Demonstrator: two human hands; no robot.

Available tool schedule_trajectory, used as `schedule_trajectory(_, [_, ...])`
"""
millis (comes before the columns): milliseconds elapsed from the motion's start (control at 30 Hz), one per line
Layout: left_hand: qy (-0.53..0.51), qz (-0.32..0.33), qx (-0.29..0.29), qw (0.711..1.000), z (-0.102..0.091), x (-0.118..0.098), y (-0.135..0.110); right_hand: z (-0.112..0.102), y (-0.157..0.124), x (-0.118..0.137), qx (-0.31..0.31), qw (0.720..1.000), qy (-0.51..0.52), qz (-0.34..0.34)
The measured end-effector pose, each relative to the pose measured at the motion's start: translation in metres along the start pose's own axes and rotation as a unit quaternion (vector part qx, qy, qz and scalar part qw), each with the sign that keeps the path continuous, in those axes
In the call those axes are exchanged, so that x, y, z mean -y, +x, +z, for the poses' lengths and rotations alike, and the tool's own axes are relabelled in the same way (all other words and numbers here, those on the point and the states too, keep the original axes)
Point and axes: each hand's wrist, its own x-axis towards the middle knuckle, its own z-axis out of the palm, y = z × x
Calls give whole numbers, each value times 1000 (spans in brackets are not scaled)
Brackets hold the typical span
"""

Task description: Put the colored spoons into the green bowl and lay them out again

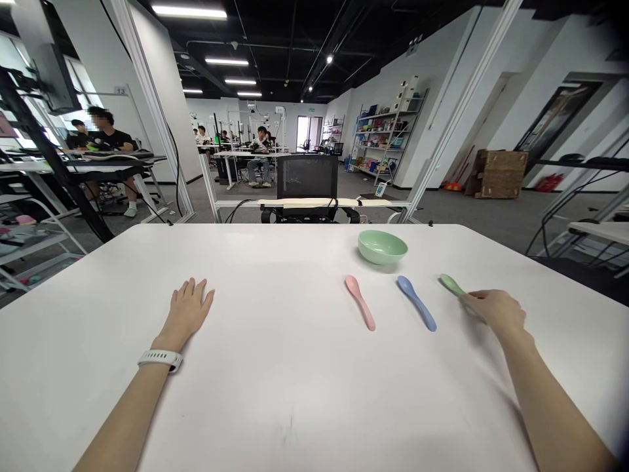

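Observation:
My right hand [496, 311] pinches the handle of a green spoon [451, 284] at the right of the table, its bowl end pointing to the far left. Part of that handle is hidden by my fingers. To its left lies a blue spoon [417, 303], and farther left a pink spoon [361, 303], both slanting the same way. Behind the spoons stands an upright green bowl [382, 248]. On the left side of the table my left hand [190, 307] rests palm down with fingers stretched out, touching only the tabletop. A pale wristband [160, 357] circles that wrist.
The white table [275, 393] fills the foreground. Beyond its far edge are a black mesh chair [307, 177] and a metal frame bar. Several people sit at desks in the background. Shelves [388, 134] and wooden crates [501, 174] stand at the right.

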Motion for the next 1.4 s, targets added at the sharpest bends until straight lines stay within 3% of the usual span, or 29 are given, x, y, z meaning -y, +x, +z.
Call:
schedule_trajectory(533, [-6,4,-11,1000,1,1,0,-2,-10,7,-48,998,12,-39])
schedule_trajectory(633, [0,2,-5,1000,2,1,0,1,-17,13,-77,989,50,-119])
schedule_trajectory(733, [3,3,-9,1000,3,0,-1,5,-25,23,-97,961,96,-242])
schedule_trajectory(800, [0,3,-14,1000,3,0,0,6,-27,25,-105,946,106,-288])
schedule_trajectory(867, [-6,4,-18,1000,4,1,0,6,-27,23,-112,950,95,-275])
schedule_trajectory(1000, [-11,13,-28,999,6,3,0,-3,-19,10,-82,983,51,-157])
schedule_trajectory(1133, [-13,14,-31,999,7,4,0,-12,-17,2,-42,996,45,-67])
schedule_trajectory(1400, [-27,10,-33,999,4,2,-1,-13,-22,7,-41,998,31,-45])
